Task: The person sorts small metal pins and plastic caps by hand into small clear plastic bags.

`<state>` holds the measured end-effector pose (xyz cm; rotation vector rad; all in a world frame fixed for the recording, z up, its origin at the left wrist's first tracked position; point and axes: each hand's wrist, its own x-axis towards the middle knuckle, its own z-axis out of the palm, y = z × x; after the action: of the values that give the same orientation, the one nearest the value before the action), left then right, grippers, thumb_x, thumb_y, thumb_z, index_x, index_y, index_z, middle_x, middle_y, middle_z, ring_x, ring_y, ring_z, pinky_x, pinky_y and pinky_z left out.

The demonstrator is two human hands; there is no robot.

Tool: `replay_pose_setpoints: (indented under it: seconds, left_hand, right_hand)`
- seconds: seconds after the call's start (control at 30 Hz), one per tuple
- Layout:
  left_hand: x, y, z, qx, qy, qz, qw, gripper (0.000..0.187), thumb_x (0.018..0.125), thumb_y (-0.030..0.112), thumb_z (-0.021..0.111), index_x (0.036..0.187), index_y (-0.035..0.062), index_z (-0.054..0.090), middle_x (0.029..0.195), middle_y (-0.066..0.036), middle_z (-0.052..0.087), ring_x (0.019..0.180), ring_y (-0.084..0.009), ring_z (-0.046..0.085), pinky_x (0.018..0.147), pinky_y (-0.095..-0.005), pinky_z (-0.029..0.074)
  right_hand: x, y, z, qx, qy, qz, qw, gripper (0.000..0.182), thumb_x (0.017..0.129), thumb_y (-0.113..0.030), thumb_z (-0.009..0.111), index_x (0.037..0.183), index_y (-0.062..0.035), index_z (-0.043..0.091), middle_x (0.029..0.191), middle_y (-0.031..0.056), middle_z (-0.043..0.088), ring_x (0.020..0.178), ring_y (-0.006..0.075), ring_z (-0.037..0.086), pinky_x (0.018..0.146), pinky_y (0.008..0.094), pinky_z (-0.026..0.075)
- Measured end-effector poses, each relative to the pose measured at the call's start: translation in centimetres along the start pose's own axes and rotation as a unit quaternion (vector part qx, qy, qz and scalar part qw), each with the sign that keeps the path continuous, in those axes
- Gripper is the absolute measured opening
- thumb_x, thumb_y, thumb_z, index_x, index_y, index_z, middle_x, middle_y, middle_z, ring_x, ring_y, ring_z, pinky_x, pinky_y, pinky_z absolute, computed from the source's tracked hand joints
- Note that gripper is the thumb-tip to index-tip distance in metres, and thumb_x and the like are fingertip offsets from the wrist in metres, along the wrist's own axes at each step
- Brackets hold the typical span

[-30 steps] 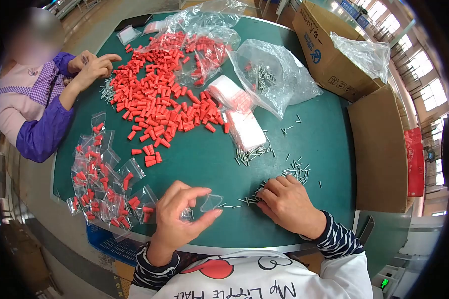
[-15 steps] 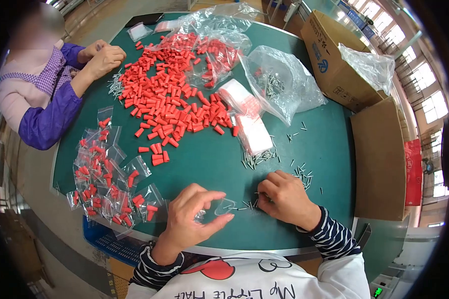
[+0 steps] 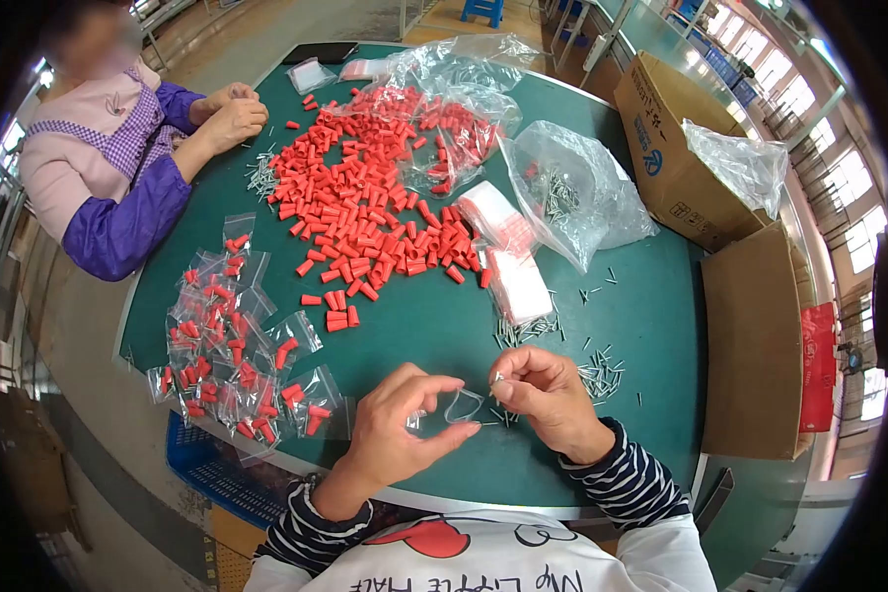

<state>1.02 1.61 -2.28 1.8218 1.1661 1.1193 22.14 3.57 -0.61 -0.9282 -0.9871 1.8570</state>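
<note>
My left hand (image 3: 405, 419) holds a small clear plastic bag (image 3: 461, 406), its mouth spread between thumb and fingers and facing right. Just right of it, my right hand (image 3: 548, 395) is closed in a pinch, with the pale metal tip of a screw (image 3: 496, 377) showing at the fingertips. Below and beside that hand lie loose silver screws (image 3: 602, 377) on the green table. A stack of flat zip bags (image 3: 519, 286) rests beyond my hands. Left of my left hand, filled bags (image 3: 229, 345) with red plugs inside lie in a heap.
A large pile of red plugs (image 3: 365, 202) covers the table's middle. Behind it are clear plastic sacks (image 3: 572, 197), one with screws inside. Cardboard boxes (image 3: 755, 340) stand along the right edge. Across the left side, a co-worker (image 3: 118, 168) in purple sleeves works with both hands.
My right hand has lifted from the screws on the table and moved left toward the bag, a screw now in its fingertips. My left hand still spreads the bag. The whole view has shifted slightly.
</note>
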Motion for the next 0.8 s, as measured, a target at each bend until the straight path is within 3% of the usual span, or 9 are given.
replay_pose_setpoints:
  seconds: [0.37, 0.8]
  left_hand:
    - [0.0, -0.2, 0.4, -0.008, 0.04, 0.005, 0.999, 0.043, 0.063, 0.01, 0.088, 0.1, 0.006, 0.068, 0.077, -0.002, 0.053, 0.067, -0.0122, 0.051, 0.058, -0.0263, 0.043]
    - [0.0, -0.2, 0.6, 0.015, 0.039, 0.007, 0.999, 0.043, 0.062, 0.01, 0.088, 0.1, 0.007, 0.067, 0.077, -0.003, 0.054, 0.065, -0.0131, 0.052, 0.057, -0.0269, 0.043]
  right_hand:
    - [0.6, 1.3, 1.5, -0.073, -0.032, -0.06, 0.995, 0.01, 0.09, -0.001, 0.068, 0.1, -0.001, 0.067, 0.098, 0.0024, 0.058, 0.081, 0.0047, 0.055, 0.069, 0.0203, 0.046]
    - [0.4, 1.8, 1.0, -0.094, -0.019, -0.052, 0.994, 0.014, 0.09, -0.003, 0.07, 0.103, -0.0027, 0.07, 0.095, 0.0009, 0.057, 0.075, 0.0038, 0.049, 0.066, 0.0198, 0.041]
